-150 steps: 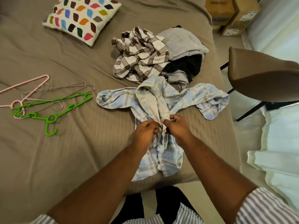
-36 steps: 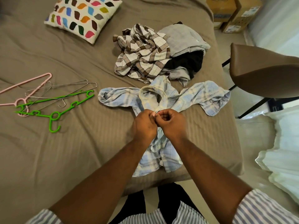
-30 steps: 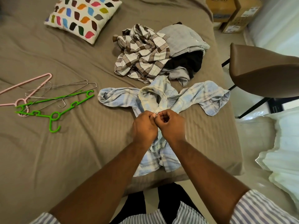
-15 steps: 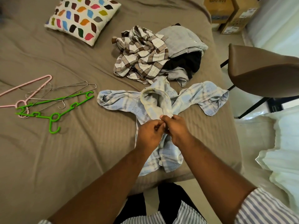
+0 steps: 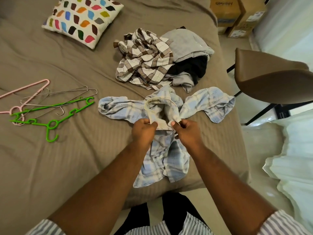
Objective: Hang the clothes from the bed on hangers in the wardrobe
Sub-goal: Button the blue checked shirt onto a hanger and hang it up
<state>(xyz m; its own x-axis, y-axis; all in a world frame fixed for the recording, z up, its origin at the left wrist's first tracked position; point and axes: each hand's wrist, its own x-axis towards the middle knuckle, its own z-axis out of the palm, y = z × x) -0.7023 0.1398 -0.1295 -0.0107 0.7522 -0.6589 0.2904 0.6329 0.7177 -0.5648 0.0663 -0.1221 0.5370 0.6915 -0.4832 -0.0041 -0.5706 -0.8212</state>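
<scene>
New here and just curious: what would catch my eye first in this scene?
The left hand and right hand pinch the collar of a blue shirt spread at the near edge of the bed. Behind it lies a heap of clothes. Hangers lie tangled to the left, and a bright patterned pillow sits farther back.

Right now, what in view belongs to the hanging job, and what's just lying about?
Job: blue plaid shirt, held by left hand and right hand; brown check shirt; grey garment; black garment; green hanger; pink hanger; wire hangers.
Lying about: pillow; chair; boxes.
</scene>
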